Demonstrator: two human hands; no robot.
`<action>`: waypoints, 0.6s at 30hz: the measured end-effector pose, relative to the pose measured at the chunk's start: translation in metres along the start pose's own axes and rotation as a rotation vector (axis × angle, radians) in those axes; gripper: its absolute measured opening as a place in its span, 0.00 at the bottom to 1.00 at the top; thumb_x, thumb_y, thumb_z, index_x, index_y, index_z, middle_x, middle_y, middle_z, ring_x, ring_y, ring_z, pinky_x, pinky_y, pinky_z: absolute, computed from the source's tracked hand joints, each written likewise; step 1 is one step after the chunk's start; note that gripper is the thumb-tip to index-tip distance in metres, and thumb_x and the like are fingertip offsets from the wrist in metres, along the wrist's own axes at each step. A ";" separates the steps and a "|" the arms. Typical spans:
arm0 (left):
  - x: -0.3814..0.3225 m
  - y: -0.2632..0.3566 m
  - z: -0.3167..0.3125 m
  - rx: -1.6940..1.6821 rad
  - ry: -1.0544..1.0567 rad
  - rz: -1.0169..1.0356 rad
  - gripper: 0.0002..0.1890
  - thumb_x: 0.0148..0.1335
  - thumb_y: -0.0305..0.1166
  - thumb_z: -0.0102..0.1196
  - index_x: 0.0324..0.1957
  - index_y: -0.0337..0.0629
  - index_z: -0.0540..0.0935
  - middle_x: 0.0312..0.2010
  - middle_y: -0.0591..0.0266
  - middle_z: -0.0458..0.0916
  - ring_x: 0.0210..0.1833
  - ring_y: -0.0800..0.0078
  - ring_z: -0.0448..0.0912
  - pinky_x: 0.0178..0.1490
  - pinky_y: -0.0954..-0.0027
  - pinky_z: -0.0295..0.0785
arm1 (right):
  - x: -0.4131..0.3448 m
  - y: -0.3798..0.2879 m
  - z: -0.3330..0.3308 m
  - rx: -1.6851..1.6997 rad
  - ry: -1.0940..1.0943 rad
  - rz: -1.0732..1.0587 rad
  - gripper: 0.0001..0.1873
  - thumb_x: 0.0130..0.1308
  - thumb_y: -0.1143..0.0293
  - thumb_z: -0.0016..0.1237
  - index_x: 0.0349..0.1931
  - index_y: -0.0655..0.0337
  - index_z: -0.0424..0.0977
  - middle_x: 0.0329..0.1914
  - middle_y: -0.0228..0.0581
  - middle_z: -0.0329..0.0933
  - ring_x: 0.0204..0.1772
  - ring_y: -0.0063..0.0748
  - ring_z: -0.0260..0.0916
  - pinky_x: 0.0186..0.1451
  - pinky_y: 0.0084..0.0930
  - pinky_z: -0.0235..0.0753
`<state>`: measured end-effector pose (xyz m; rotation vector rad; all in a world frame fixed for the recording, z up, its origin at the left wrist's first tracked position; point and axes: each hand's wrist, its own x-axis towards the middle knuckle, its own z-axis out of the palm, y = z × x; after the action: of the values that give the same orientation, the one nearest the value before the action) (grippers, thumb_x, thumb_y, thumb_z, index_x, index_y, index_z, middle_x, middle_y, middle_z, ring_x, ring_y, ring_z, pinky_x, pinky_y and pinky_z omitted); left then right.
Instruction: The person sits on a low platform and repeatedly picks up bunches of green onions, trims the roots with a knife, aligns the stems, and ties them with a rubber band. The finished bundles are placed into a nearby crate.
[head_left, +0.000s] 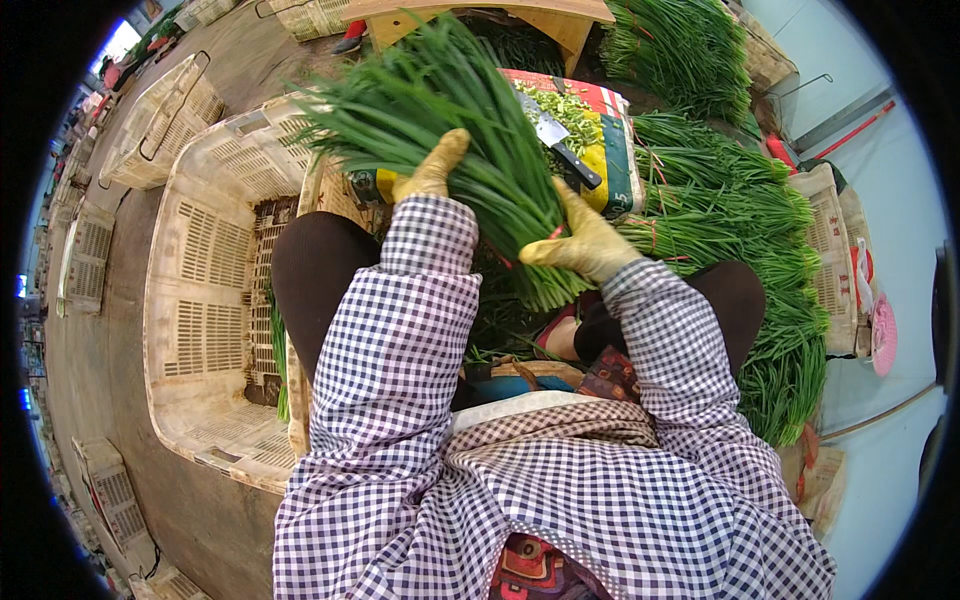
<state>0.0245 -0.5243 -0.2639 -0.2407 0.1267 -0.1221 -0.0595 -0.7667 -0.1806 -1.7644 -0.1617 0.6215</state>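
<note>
In front of my chest a large bundle of garlic chives slants from upper left to lower right, held in both gloved hands. My left hand grips its leafy middle, thumb on top. My right hand clasps it near the cut stems, beside a red tie. Behind the bundle lies a stuffed printed sack with chopped stem ends on it. A knife with a wide blade and black handle rests there, its blade among the scraps. The leaf tips are blurred.
A large plastic crate stands at my left, some chives at its inner side. Tied chive bundles are piled at my right, near a pale blue wall. A wooden bench stands ahead; more crates are farther left.
</note>
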 end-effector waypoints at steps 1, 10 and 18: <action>0.002 -0.007 -0.003 -0.193 0.059 -0.044 0.45 0.72 0.63 0.41 0.75 0.34 0.53 0.72 0.45 0.60 0.74 0.53 0.60 0.77 0.47 0.54 | 0.001 0.004 0.008 0.221 -0.118 -0.076 0.62 0.45 0.57 0.78 0.74 0.70 0.51 0.70 0.53 0.67 0.72 0.43 0.65 0.76 0.36 0.62; -0.075 -0.056 0.089 1.230 0.348 0.169 0.24 0.63 0.52 0.65 0.53 0.48 0.81 0.39 0.55 0.86 0.40 0.66 0.84 0.44 0.59 0.77 | 0.014 0.035 -0.059 1.404 -0.632 0.064 0.54 0.60 0.28 0.50 0.70 0.69 0.60 0.64 0.65 0.71 0.65 0.61 0.72 0.64 0.67 0.74; -0.069 -0.096 0.037 0.994 0.076 -0.186 0.44 0.59 0.68 0.58 0.63 0.40 0.75 0.49 0.49 0.84 0.43 0.62 0.84 0.52 0.56 0.81 | -0.001 0.028 -0.019 1.243 -0.755 -0.148 0.59 0.59 0.25 0.45 0.76 0.63 0.47 0.70 0.71 0.62 0.65 0.65 0.71 0.63 0.64 0.75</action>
<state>-0.0483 -0.5991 -0.1974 0.7465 0.1065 -0.3623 -0.0567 -0.7910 -0.2032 -0.2776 -0.3253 0.9635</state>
